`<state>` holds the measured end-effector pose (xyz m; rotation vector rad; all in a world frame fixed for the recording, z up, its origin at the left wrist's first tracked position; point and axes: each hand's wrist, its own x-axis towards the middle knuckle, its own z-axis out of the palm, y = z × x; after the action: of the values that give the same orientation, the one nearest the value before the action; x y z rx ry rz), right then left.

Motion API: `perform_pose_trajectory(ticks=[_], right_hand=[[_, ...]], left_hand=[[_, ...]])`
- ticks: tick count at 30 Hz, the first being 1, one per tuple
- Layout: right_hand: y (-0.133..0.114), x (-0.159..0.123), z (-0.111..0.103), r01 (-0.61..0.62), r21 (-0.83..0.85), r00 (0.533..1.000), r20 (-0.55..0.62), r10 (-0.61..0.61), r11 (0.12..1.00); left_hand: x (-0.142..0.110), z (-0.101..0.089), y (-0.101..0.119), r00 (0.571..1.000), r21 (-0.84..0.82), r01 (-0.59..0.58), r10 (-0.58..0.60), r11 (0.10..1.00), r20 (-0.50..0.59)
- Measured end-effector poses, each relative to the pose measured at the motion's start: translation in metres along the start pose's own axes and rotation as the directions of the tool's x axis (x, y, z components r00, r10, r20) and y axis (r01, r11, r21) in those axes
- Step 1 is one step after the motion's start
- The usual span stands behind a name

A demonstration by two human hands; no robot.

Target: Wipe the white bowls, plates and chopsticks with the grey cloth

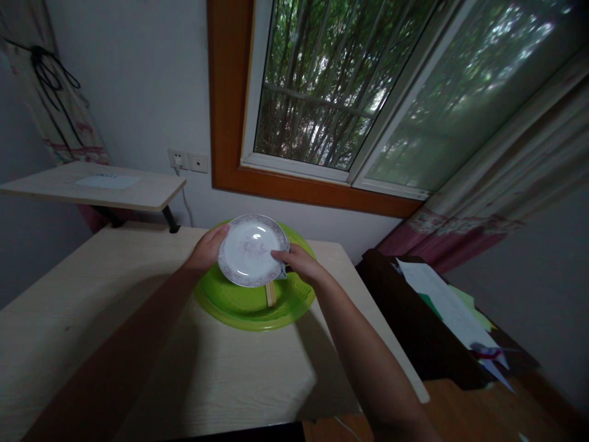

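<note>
The round white plate, glossy and probably ceramic, with a patterned greyish rim (248,255), is held up over a wide, bright-green basin, plastic by its look (230,316), which sits on the pale wood-grain bench (248,368). From where I stand, the left hand (209,247) pinches its left edge, and the right hand (301,264) pinches the opposite side, thumb lying on the upper face.

I'd expect it to be fairly light but quite rigid, slick on that shiny glaze, more so if wet, and liable to chip or crack if dropped. The rim seems the best place to take hold, one hand at each side, thumb above and fingers supporting below.

Most of the fingers are out of sight behind the plate, so I can't tell how firmly they press. A small grey-blue scrap, perhaps cloth (282,271), shows below the right thumb, the rest covered. Pale, wood-coloured sticks (271,295) poke out from beneath, upper ends concealed; their number is unclear. Whether the basin holds water, I can't make out.
</note>
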<state>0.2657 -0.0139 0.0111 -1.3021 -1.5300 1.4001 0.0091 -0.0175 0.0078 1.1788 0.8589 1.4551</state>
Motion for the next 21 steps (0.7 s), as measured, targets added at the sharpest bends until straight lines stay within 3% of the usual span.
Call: perform_pose_trajectory(ticks=[5,13,16,21], right_hand=[[0.004,-0.001,-0.001,-0.030,0.018,0.998,0.055,0.029,0.999],[0.021,0.006,-0.001,0.068,0.140,0.995,-0.088,-0.056,0.988],[0.026,0.007,-0.003,0.125,0.156,0.985,-0.138,-0.104,0.980],[0.028,0.005,-0.004,0.166,0.029,0.969,-0.190,-0.157,0.986]], left_hand=[[-0.001,0.002,0.003,1.000,0.049,0.002,-0.001,0.999,-0.009],[0.003,-0.003,0.000,0.990,0.093,-0.051,0.038,0.994,0.135],[0.006,-0.005,-0.003,0.985,0.154,-0.019,-0.008,0.988,0.172],[0.008,-0.007,-0.013,0.998,0.358,0.000,-0.023,0.934,0.060]])
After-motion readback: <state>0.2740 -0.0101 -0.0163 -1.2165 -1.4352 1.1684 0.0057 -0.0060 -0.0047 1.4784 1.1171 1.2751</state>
